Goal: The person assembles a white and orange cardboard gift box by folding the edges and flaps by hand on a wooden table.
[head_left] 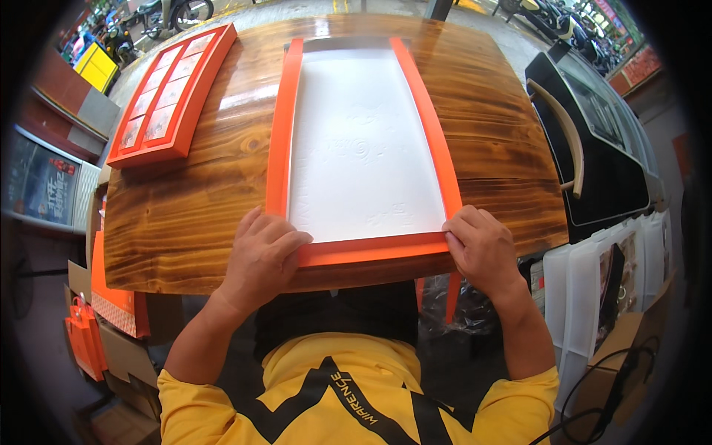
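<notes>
An orange cardboard box lid or tray (423, 111) lies lengthwise on the wooden table, its embossed white inside panel (361, 144) facing up. Orange side flaps run along both long edges and another lies along the near edge. My left hand (264, 253) grips the near left corner, thumb on the near flap and fingers on the side flap. At the near right corner, my right hand (481, 245) pinches the orange card between thumb and fingers. The far end looks dark and blurred.
An orange box (211, 83) with small printed packs in two rows sits on the table's (233, 183) far left. A black case with a curved wooden handle (567, 133) stands at right, above white plastic bins (562, 289). Orange bags (86, 339) and cardboard boxes (128, 356) are lower left.
</notes>
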`<state>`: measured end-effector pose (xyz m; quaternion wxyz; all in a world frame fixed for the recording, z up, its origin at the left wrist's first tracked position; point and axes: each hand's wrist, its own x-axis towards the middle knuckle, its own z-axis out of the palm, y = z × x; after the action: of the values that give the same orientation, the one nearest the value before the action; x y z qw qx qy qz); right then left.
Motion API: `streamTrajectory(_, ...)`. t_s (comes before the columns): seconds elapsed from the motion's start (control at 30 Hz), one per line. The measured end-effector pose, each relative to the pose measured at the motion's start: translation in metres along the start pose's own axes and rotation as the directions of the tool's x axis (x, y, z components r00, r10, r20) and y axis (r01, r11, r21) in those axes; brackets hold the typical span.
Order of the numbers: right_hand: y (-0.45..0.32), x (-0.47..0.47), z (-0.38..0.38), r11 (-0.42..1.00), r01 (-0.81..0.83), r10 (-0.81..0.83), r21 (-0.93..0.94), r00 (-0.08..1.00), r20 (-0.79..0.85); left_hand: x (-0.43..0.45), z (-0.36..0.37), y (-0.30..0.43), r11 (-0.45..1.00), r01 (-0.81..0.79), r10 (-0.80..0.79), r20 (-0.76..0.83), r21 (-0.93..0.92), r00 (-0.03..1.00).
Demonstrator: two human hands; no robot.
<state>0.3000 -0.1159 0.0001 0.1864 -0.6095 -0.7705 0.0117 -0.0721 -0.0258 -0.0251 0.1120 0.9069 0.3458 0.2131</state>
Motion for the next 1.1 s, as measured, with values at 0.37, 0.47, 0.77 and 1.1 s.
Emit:
streamTrajectory(0.37, 0.001, 0.016, 0.001, 0.997, -0.081, 0.081, 0.009, 0.994, 0.073, -0.005, -0.006, -0.005, 0.992, -0.123, 0.121, 0.054, 0.038, 0.991)
streamTrajectory(0.47, 0.007, 0.008, 0.001, 0.999, -0.019, 0.018, 0.043, 0.999, 0.037, -0.008, 0.001, -0.011, 0.989, -0.145, 0.145, 0.056, -0.003, 0.988)
streamTrajectory(0.77, -0.006, -0.014, 0.007, 0.95, 0.291, -0.305, -0.11, 0.942, -0.138, -0.005, 0.005, -0.009, 0.99, -0.127, 0.128, 0.018, -0.055, 0.992)
streamTrajectory(1.1, -0.016, -0.004, 0.013, 0.986, 0.165, -0.164, 0.018, 0.986, -0.034, -0.013, 0.013, -0.008, 0.999, -0.006, 0.008, -0.05, 0.054, 0.999)
